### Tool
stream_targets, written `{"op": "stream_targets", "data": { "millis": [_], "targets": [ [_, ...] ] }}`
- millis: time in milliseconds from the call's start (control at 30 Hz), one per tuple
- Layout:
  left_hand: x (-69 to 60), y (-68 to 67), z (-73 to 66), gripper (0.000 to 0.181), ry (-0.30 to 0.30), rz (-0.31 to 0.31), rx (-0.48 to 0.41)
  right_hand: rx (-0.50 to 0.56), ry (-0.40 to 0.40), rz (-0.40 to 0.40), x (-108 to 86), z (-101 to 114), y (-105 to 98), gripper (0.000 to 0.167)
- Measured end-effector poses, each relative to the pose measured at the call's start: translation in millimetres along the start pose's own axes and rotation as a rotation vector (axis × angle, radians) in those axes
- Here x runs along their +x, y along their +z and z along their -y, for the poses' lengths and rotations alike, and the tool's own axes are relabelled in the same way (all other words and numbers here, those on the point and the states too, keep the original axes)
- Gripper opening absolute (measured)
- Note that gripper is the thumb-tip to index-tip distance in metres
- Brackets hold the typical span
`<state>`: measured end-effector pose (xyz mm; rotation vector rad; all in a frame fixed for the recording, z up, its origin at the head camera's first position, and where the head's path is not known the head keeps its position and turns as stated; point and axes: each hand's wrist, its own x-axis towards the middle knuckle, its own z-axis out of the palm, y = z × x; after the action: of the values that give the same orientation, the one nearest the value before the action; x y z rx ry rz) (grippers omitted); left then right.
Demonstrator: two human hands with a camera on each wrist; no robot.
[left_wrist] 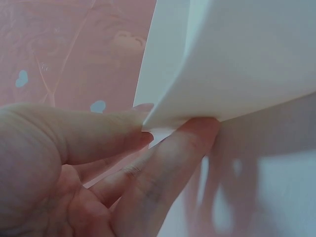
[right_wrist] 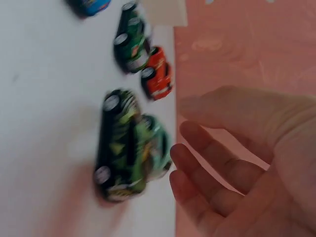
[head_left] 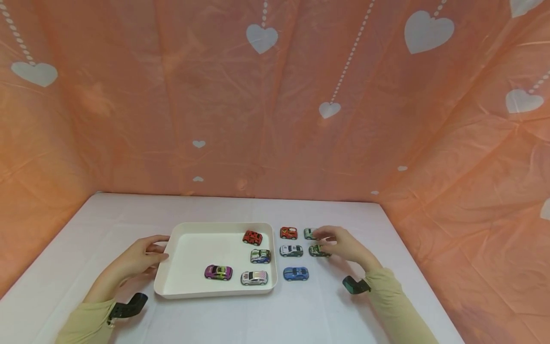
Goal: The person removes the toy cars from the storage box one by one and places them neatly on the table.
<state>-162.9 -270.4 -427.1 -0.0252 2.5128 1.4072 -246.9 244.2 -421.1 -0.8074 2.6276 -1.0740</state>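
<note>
My left hand [head_left: 138, 256] pinches the left rim of a white tray [head_left: 193, 248]; in the left wrist view, the thumb lies at the edge and fingers press under it. Over the table, to the right of the tray, my right hand [head_left: 343, 244] hovers with loosely bent fingers. Closest to it are a pale green toy car [head_left: 308, 233], partly hidden by the fingers, and a camouflage green toy car [right_wrist: 116, 153]. The right wrist view shows nothing between those fingers and thumb. Inside the tray sit a red toy car [head_left: 252, 237], a purple one [head_left: 218, 273] and two whitish ones.
Between tray and right hand stand an orange-red car [head_left: 288, 233], a white car [head_left: 291, 251] and a blue car [head_left: 296, 274]. White cloth covers the table [head_left: 206, 325]. An orange curtain [head_left: 240, 119] with white hearts rises behind and at both sides.
</note>
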Motion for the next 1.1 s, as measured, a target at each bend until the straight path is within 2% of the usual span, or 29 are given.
{"op": "stream_targets", "data": {
  "millis": [333, 533, 767, 1100],
  "targets": [
    [-0.8, 0.3, -1.9, 0.056, -0.011, 0.001, -0.019, 0.123, -0.024, 0.019, 5.8, 33, 4, 0.04],
    [-0.7, 0.8, -1.7, 0.055, -0.01, 0.0, -0.024, 0.181, -0.079, 0.036, 10.9, 52, 13, 0.044],
    [-1.1, 0.8, -1.4, 0.056, -0.014, -0.001, -0.015, 0.253, -0.146, 0.099, 22.5, 69, 25, 0.044],
    [-2.0, 0.6, -1.4, 0.056, -0.006, -0.002, -0.003, 0.31, -0.188, 0.184, 44.3, 94, 47, 0.044]
  ]
}}
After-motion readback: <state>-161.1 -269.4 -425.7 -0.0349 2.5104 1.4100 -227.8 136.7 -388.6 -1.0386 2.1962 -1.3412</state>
